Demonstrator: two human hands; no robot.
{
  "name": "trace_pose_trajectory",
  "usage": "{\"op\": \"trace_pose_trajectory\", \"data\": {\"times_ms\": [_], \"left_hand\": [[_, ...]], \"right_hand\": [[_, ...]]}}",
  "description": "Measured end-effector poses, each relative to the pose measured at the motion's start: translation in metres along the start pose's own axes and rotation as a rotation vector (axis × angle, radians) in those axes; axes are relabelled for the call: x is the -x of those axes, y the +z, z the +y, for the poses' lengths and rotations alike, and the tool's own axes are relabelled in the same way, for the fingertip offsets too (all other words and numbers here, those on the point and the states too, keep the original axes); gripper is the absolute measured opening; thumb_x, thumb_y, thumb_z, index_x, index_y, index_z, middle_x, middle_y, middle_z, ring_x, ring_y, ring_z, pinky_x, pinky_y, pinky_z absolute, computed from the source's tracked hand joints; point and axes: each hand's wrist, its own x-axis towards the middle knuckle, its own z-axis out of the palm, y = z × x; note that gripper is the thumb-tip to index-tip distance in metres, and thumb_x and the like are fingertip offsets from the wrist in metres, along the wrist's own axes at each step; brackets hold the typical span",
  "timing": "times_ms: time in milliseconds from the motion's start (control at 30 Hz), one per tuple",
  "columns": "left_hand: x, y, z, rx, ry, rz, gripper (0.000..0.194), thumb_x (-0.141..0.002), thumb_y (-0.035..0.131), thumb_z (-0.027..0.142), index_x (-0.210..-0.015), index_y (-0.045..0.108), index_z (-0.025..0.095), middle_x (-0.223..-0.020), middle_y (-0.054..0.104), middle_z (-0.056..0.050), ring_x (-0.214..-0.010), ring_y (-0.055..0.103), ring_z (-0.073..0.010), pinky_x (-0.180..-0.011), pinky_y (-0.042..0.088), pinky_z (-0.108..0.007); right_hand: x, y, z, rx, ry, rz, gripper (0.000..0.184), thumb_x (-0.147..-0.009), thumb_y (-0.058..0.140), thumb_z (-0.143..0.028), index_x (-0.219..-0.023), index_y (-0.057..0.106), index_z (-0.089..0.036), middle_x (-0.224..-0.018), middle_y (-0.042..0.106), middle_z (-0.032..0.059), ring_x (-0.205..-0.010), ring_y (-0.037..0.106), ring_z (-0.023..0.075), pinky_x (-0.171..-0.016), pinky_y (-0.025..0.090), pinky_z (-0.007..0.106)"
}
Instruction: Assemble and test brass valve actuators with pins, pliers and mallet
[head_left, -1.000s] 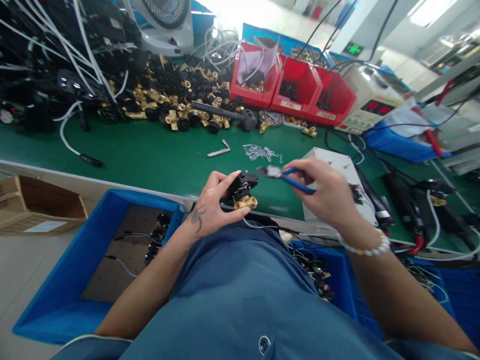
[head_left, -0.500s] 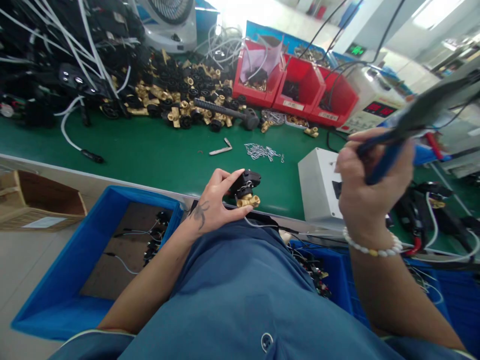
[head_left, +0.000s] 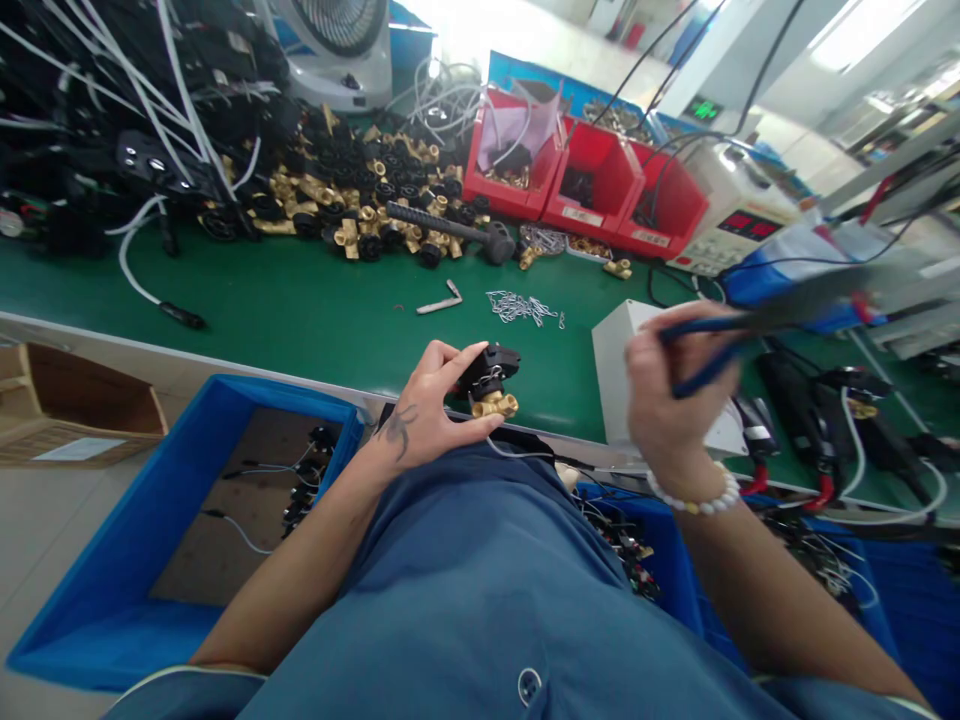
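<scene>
My left hand [head_left: 424, 412] is closed around a small brass valve with a black housing [head_left: 495, 378] at the front edge of the green bench. Its brass fitting points down and to the right, and a bent wire clip shows between the housing and the brass. In my right hand [head_left: 679, 410], raised over a white box, are blue-handled pliers [head_left: 787, 303]. Their jaws point right, smeared by motion. A loose pile of wire clips [head_left: 521, 307] lies beyond the valve, with a bent metal piece [head_left: 441, 302] to its left.
Brass fittings with black parts [head_left: 360, 190] are heaped at the back, a dark ribbed rod [head_left: 450, 228] lying over them. Red bins [head_left: 592, 215] stand to their right. The white box [head_left: 619, 365] is on the bench; a blue crate [head_left: 90, 590] is below left.
My right hand has moved left and slightly down with the pliers, whose jaws have swung lower. The left hand and the valve stay nearly in place.
</scene>
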Motion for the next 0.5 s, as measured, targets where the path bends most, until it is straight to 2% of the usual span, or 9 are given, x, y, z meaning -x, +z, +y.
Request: {"op": "trace_pose_trajectory", "data": {"times_ms": [67,100,133,167,267,300,333,467,500], "left_hand": [[0.000,0.000,0.000,0.000,0.002,-0.003,0.074,-0.075,0.080,0.038,-0.143,0.055,0.022,-0.108,0.049,-0.004,-0.103,0.057,-0.0207,-0.084,0.062,-0.037],[0.000,0.000,0.000,0.001,0.003,-0.003,0.075,-0.075,0.080,0.038,-0.143,0.055,0.022,-0.108,0.049,-0.004,-0.103,0.057,-0.0209,-0.085,0.062,-0.037],[0.000,0.000,-0.001,0.002,0.005,-0.001,0.075,-0.075,0.080,0.038,-0.143,0.055,0.021,-0.107,0.049,-0.005,-0.103,0.057,-0.0209,-0.085,0.062,-0.038],[0.000,0.000,0.000,0.004,0.008,0.000,0.075,-0.075,0.079,0.037,-0.143,0.055,0.020,-0.107,0.049,-0.005,-0.103,0.057,-0.0208,-0.085,0.062,-0.038],[0.000,0.000,0.000,0.000,0.015,-0.001,0.075,-0.075,0.079,0.036,-0.143,0.055,0.017,-0.108,0.049,-0.005,-0.103,0.056,-0.0204,-0.085,0.062,-0.037],[0.000,0.000,0.000,-0.001,0.016,-0.001,0.075,-0.075,0.079,0.035,-0.143,0.054,0.017,-0.108,0.049,-0.005,-0.103,0.056,-0.0203,-0.085,0.062,-0.036],[0.000,0.000,0.001,-0.002,0.013,-0.002,0.075,-0.075,0.079,0.035,-0.143,0.054,0.017,-0.108,0.049,-0.006,-0.103,0.056,-0.0202,-0.085,0.062,-0.036],[0.001,0.000,0.000,-0.005,0.001,-0.007,0.074,-0.075,0.079,0.036,-0.144,0.054,0.021,-0.109,0.050,-0.005,-0.104,0.057,-0.0202,-0.086,0.063,-0.037],[0.001,0.000,-0.001,-0.003,-0.001,-0.006,0.075,-0.075,0.080,0.036,-0.144,0.054,0.022,-0.109,0.049,-0.005,-0.104,0.057,-0.0203,-0.086,0.063,-0.037]], "right_hand": [[0.001,0.001,0.001,0.080,-0.081,-0.439,0.018,-0.095,0.052,-0.029,-0.109,0.059,-0.022,-0.085,0.060,0.0064,-0.070,0.059,0.0203,-0.063,0.047,0.033],[0.000,-0.001,0.001,0.102,-0.117,-0.581,0.016,-0.093,0.053,-0.027,-0.106,0.061,-0.021,-0.081,0.061,0.0051,-0.068,0.058,0.0191,-0.062,0.046,0.032],[-0.002,-0.003,0.001,0.104,-0.133,-0.605,0.015,-0.093,0.053,-0.025,-0.104,0.062,-0.021,-0.082,0.062,0.0046,-0.069,0.059,0.0184,-0.063,0.048,0.032],[-0.005,-0.005,0.001,0.088,-0.124,-0.500,0.014,-0.093,0.054,-0.024,-0.104,0.062,-0.021,-0.085,0.064,0.0048,-0.072,0.060,0.0182,-0.066,0.049,0.032],[-0.009,-0.004,0.000,-0.021,-0.012,0.062,0.016,-0.095,0.054,-0.029,-0.110,0.057,-0.023,-0.099,0.064,0.0071,-0.078,0.062,0.0182,-0.071,0.053,0.034],[-0.008,-0.002,0.000,-0.043,0.027,0.173,0.018,-0.097,0.051,-0.031,-0.113,0.054,-0.024,-0.101,0.064,0.0079,-0.077,0.062,0.0183,-0.070,0.052,0.034],[-0.005,0.001,0.000,-0.038,0.045,0.164,0.019,-0.097,0.047,-0.032,-0.115,0.052,-0.024,-0.100,0.063,0.0080,-0.075,0.061,0.0184,-0.067,0.052,0.034],[0.001,0.001,0.003,0.147,-0.048,-0.584,0.021,-0.092,0.051,-0.027,-0.110,0.060,-0.022,-0.086,0.064,0.0058,-0.068,0.059,0.0187,-0.060,0.047,0.031],[-0.001,-0.002,0.004,0.179,-0.076,-0.653,0.019,-0.091,0.053,-0.026,-0.107,0.062,-0.022,-0.085,0.064,0.0059,-0.070,0.060,0.0192,-0.062,0.048,0.032]]}}
